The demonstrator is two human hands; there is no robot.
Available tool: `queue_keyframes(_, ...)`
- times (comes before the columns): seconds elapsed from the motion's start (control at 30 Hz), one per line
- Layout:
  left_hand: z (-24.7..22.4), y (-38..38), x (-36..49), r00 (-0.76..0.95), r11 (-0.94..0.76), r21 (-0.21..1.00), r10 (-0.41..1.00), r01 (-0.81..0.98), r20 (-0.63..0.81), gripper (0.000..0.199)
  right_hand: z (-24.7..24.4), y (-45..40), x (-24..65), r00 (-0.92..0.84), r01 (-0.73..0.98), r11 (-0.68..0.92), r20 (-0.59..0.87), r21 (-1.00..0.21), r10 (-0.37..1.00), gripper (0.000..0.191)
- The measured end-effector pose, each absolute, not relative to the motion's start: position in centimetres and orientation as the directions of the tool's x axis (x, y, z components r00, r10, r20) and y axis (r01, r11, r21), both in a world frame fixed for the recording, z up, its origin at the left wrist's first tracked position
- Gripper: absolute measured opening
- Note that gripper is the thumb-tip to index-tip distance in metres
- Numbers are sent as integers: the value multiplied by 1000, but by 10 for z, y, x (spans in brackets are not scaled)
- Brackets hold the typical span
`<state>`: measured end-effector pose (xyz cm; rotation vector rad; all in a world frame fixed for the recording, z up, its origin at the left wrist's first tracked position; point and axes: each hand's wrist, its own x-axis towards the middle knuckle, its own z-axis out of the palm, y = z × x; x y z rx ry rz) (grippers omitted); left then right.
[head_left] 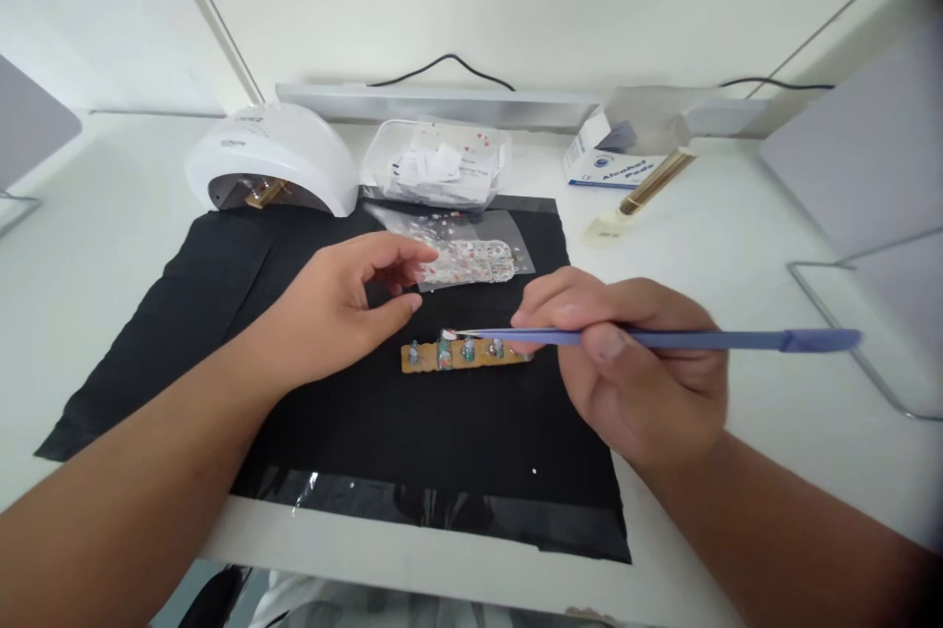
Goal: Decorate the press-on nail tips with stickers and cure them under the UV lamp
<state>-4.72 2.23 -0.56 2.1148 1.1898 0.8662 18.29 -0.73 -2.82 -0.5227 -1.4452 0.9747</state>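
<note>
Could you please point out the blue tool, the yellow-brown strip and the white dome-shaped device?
Blue tool (pixel 674 340): head view, on its shaft.
Yellow-brown strip (pixel 481 360): head view, on its surface near the middle.
White dome-shaped device (pixel 284 151): head view, on its outer shell.

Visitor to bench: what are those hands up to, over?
Right hand gripping blue tool, tip at second piece from left on yellowish strip. Left hand loosely open near clear packet. Right fingers partly hide strip's right end.
</note>
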Motion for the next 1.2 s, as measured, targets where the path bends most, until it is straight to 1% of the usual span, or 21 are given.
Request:
queue_keyframes(0.07, -6, 26, -50, 346, -405, 656, 910, 636, 227, 40, -30, -6, 183, -164, -231, 499, 540, -835, 826, 16)
queue_keyframes(0.1, -5, 28, -52, 305, -389, 617, 921, 684, 243, 43, -32, -5, 184, -173, -227, 486, 526, -844, 833, 16)
queue_keyframes(0.17, -1, 28, -54, 249, -386, 557, 918, 736, 308, 42, -34, -4, 185, -189, -208, 470, 507, -858, 841, 16)
queue_keyframes(0.2, 1, 28, -55, 259, -408, 541, 907, 736, 331, 37, -36, -4, 185, -197, -194, 465, 498, -864, 844, 16)
queue_keyframes(0.27, 7, 25, -55, 380, -485, 532, 874, 694, 302, 26, -37, -4, 185, -215, -170, 451, 479, -876, 851, 16)
queue_keyframes(0.37, 14, 20, -51, 628, -573, 561, 770, 597, 118, 15, -39, -4, 185, -237, -152, 425, 450, -893, 861, 17)
queue_keyframes(0.43, 14, 18, -46, 698, -591, 556, 715, 585, 25, 19, -40, -4, 185, -233, -141, 404, 427, -904, 874, 17)
queue_keyframes(0.53, 11, 15, -39, 715, -615, 494, 699, 615, -20, 29, -40, -4, 184, -205, -129, 374, 394, -918, 896, 18)
queue_keyframes(0.63, 7, 15, -35, 718, -635, 449, 696, 629, -20, 28, -41, -4, 184, -194, -117, 354, 371, -928, 908, 18)
queue_keyframes(0.73, 4, 15, -35, 720, -646, 436, 694, 627, -7, 22, -42, -5, 183, -199, -105, 332, 347, -937, 916, 16)
queue_keyframes(0.97, 2, 17, -35, 746, -685, 444, 663, 578, 51, 14, -45, -2, 182, -166, -127, 274, 293, -953, 942, 17)
queue_keyframes(1.2, 2, 18, -36, 756, -678, 477, 653, 560, 39, 13, -44, 1, 182, -141, -142, 240, 260, -960, 955, 13)
